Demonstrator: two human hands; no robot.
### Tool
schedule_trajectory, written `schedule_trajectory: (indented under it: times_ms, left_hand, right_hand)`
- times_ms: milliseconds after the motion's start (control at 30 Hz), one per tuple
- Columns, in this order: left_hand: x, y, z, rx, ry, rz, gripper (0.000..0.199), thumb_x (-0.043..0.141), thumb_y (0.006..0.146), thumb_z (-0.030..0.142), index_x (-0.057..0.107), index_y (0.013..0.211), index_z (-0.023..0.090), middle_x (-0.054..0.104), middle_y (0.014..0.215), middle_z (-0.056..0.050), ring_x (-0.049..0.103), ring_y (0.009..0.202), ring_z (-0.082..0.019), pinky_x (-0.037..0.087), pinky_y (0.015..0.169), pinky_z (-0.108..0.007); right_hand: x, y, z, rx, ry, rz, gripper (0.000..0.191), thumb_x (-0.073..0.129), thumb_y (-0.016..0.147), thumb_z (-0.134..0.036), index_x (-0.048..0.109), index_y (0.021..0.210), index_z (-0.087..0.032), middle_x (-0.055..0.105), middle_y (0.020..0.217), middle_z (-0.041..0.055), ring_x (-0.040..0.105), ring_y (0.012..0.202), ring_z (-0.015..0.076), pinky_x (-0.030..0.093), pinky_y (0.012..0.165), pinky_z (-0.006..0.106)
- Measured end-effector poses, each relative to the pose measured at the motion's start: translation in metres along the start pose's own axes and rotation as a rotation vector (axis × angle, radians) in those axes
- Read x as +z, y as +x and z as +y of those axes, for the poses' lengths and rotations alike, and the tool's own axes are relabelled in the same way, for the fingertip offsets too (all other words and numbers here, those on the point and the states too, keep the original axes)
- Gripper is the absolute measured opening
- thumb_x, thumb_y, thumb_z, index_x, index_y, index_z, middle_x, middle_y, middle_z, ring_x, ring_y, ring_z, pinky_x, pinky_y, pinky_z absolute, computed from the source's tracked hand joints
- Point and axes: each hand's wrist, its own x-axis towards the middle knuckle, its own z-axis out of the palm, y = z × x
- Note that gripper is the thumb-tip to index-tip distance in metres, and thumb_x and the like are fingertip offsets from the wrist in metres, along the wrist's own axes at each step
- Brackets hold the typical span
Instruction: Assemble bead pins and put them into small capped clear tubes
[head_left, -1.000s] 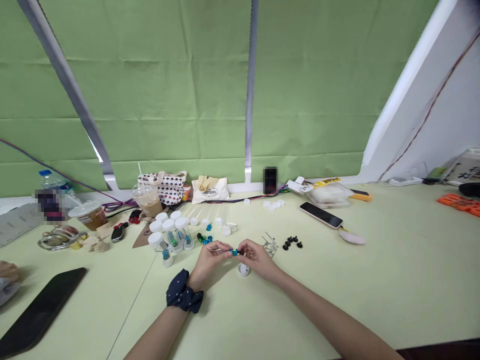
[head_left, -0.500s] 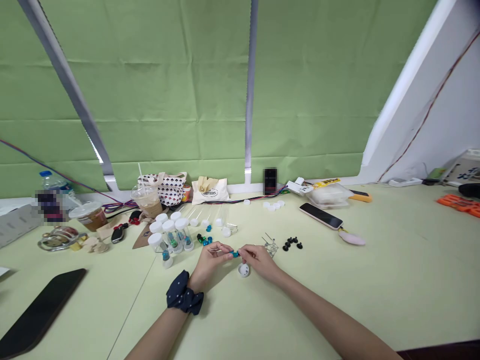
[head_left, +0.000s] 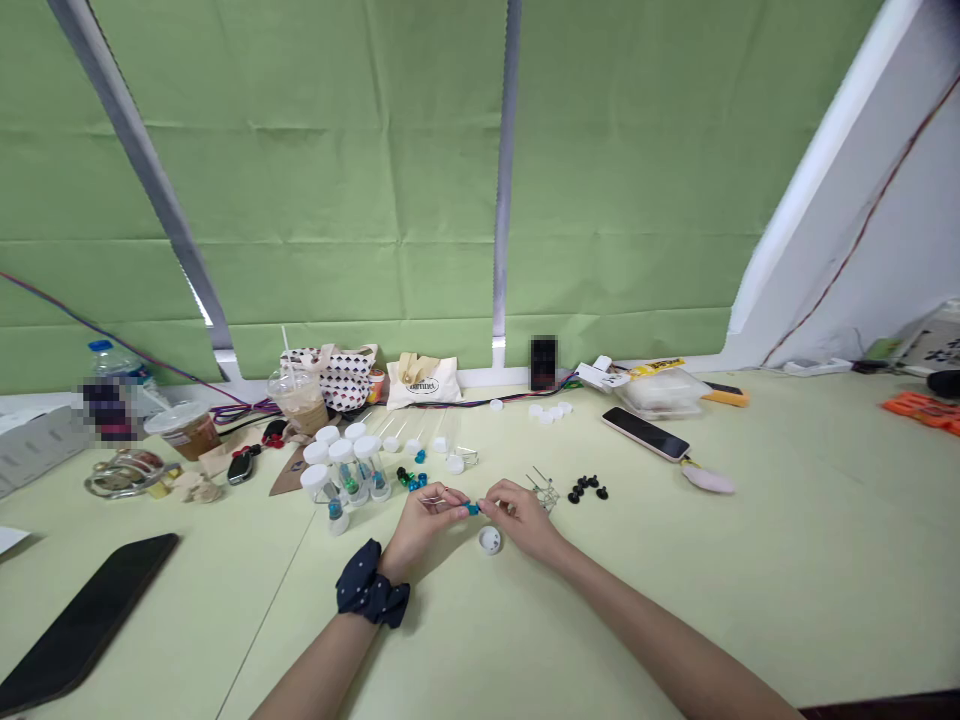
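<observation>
Nearest the person, one round white plastic cap (head_left: 490, 541) is lying hollow side up on the smooth table (head_left: 675, 580). Just beyond, the left hand (head_left: 429, 520) is pinching one glossy blue piece (head_left: 472, 508), its long axis running roughly left to right; the right hand's (head_left: 521, 520) fingertips are meeting at its right end, though whether they are gripping it, I cannot tell. Farther, rounded black knobs (head_left: 577, 489) are sitting beside thin metal wires (head_left: 545, 491); six clear, white-capped vials (head_left: 345, 484) are standing leftward. Beyond, five white discs (head_left: 556, 413) are lying.
</observation>
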Motion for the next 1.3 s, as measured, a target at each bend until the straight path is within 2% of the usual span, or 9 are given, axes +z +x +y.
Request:
schedule_trajectory:
  times_ms: [200, 267, 367, 433, 600, 767, 933, 1100, 1300]
  left_hand:
    - [-0.0027, 0.0001, -0.003, -0.002, 0.005, 0.025, 0.019, 0.077, 0.061, 0.019, 0.06, 0.068, 0.014, 0.066, 0.086, -0.006, 0.063, 0.077, -0.017, 0.048, 0.076, -0.033]
    - [-0.0032, 0.0008, -0.0038, -0.003, 0.004, 0.034, 0.019, 0.077, 0.061, 0.019, 0.06, 0.068, 0.014, 0.066, 0.087, -0.006, 0.063, 0.077, -0.017, 0.048, 0.076, -0.033]
    - [-0.0035, 0.0016, -0.005, 0.001, -0.001, 0.025, 0.018, 0.077, 0.061, 0.019, 0.061, 0.068, 0.014, 0.066, 0.085, -0.006, 0.063, 0.077, -0.017, 0.048, 0.076, -0.032]
    - [-0.0034, 0.0018, -0.0056, 0.002, -0.004, 0.023, 0.018, 0.077, 0.061, 0.018, 0.061, 0.068, 0.013, 0.066, 0.084, -0.006, 0.063, 0.076, -0.016, 0.048, 0.075, -0.032]
    - [-0.0031, 0.0017, -0.0061, 0.0, -0.003, 0.039, 0.018, 0.077, 0.06, 0.019, 0.062, 0.068, 0.013, 0.066, 0.085, -0.006, 0.063, 0.077, -0.018, 0.048, 0.076, -0.034]
    - [-0.0017, 0.0014, -0.0043, 0.012, -0.015, 0.037, 0.018, 0.077, 0.06, 0.018, 0.062, 0.068, 0.013, 0.065, 0.082, -0.005, 0.063, 0.075, -0.017, 0.048, 0.075, -0.034]
    - [-0.0006, 0.001, -0.0029, 0.009, -0.002, 0.051, 0.016, 0.077, 0.061, 0.018, 0.062, 0.066, 0.013, 0.065, 0.082, -0.005, 0.063, 0.076, -0.016, 0.048, 0.076, -0.032]
    - [-0.0009, 0.001, -0.0028, 0.011, -0.01, 0.042, 0.017, 0.077, 0.06, 0.019, 0.062, 0.067, 0.014, 0.066, 0.083, -0.005, 0.063, 0.077, -0.017, 0.048, 0.077, -0.033]
    - [-0.0014, 0.002, -0.0015, -0.003, -0.002, 0.062, 0.018, 0.078, 0.059, 0.018, 0.062, 0.066, 0.014, 0.066, 0.084, -0.005, 0.063, 0.076, -0.016, 0.048, 0.076, -0.032]
  right_hand:
    - [-0.0015, -0.0015, -0.0008, 0.024, -0.009, 0.012, 0.028, 0.062, 0.075, -0.041, 0.059, 0.094, -0.022, 0.059, 0.093, 0.0026, 0.048, 0.06, 0.01, 0.041, 0.057, 0.024]
    - [-0.0021, -0.0019, -0.0018, 0.025, -0.025, 0.016, 0.028, 0.065, 0.073, -0.039, 0.058, 0.093, -0.022, 0.058, 0.093, 0.0021, 0.048, 0.061, 0.0103, 0.042, 0.057, 0.024]
    - [-0.0026, -0.0012, -0.0024, -0.001, -0.017, 0.008, 0.018, 0.059, 0.078, -0.038, 0.059, 0.083, -0.02, 0.058, 0.089, 0.003, 0.051, 0.066, 0.0116, 0.042, 0.059, 0.024]
    - [-0.0026, -0.0005, -0.0018, -0.017, 0.002, 0.009, 0.02, 0.055, 0.082, -0.038, 0.059, 0.077, -0.019, 0.058, 0.089, 0.0043, 0.052, 0.069, 0.0124, 0.043, 0.061, 0.025]
    - [-0.0021, -0.0008, 0.0014, -0.017, -0.027, 0.014, 0.021, 0.063, 0.075, -0.038, 0.059, 0.088, -0.022, 0.057, 0.092, 0.0031, 0.05, 0.066, 0.0116, 0.043, 0.059, 0.024]
    - [-0.0015, -0.0008, 0.0023, -0.022, -0.002, 0.004, 0.02, 0.056, 0.081, -0.039, 0.06, 0.077, -0.019, 0.057, 0.091, 0.0044, 0.051, 0.067, 0.0116, 0.043, 0.061, 0.024]
    - [-0.0036, -0.0012, -0.002, -0.021, -0.024, -0.003, 0.025, 0.064, 0.074, -0.038, 0.06, 0.094, -0.023, 0.057, 0.096, 0.0039, 0.049, 0.066, 0.0116, 0.043, 0.059, 0.025]
    - [-0.0027, -0.0009, 0.0001, -0.025, 0.004, -0.007, 0.019, 0.058, 0.079, -0.038, 0.063, 0.083, -0.021, 0.056, 0.095, 0.005, 0.051, 0.067, 0.0117, 0.044, 0.061, 0.025]
    - [-0.005, -0.0016, -0.0018, -0.034, -0.006, 0.021, 0.028, 0.066, 0.072, -0.034, 0.06, 0.097, -0.023, 0.054, 0.103, 0.0054, 0.049, 0.068, 0.0117, 0.043, 0.055, 0.023]
